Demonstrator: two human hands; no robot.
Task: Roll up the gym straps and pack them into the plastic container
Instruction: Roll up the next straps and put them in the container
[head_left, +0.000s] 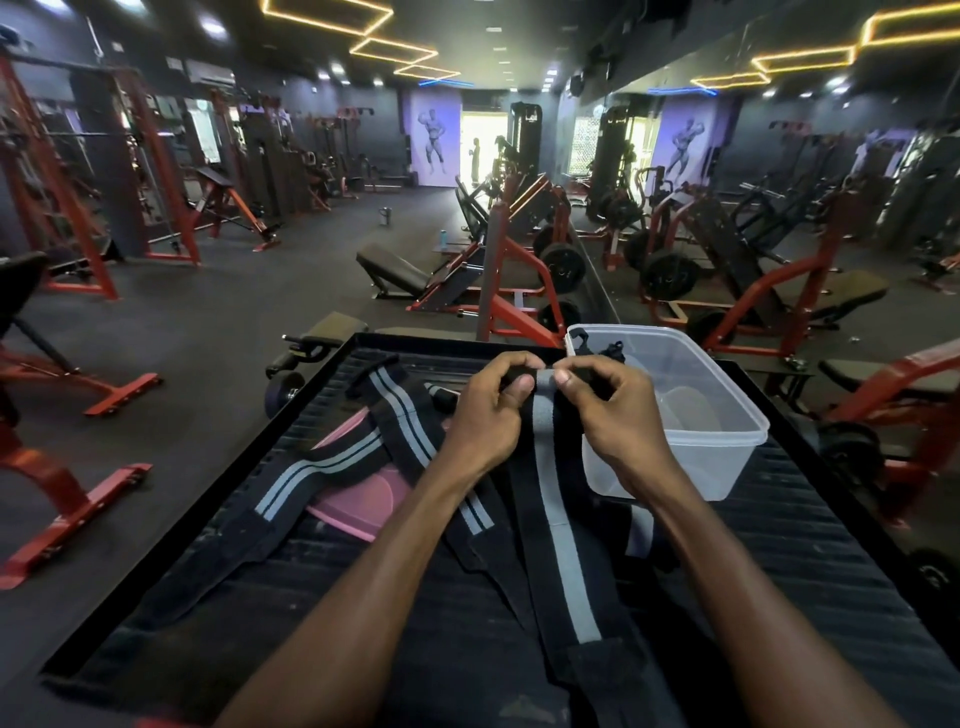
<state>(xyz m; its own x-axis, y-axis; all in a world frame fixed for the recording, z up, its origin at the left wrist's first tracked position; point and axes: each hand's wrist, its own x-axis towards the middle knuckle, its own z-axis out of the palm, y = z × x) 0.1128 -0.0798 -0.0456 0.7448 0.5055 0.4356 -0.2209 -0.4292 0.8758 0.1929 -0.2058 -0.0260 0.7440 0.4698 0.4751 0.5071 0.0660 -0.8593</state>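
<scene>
A long black gym strap with a grey middle stripe (563, 551) runs from the near edge of the platform up to my hands. My left hand (491, 410) and my right hand (605, 402) both pinch its far end, which is curled over between the fingertips. Two more black straps with double grey stripes (400, 410) lie crossed on the left of the platform. The clear plastic container (727, 431) stands just right of my right hand, with a dark strap piece inside at its far corner.
A pink lid-like piece (358, 501) lies under the striped straps. Everything rests on a black ribbed platform (810, 545) with a raised rim. Red gym machines, benches and weight plates surround it; a mirror wall is on the right.
</scene>
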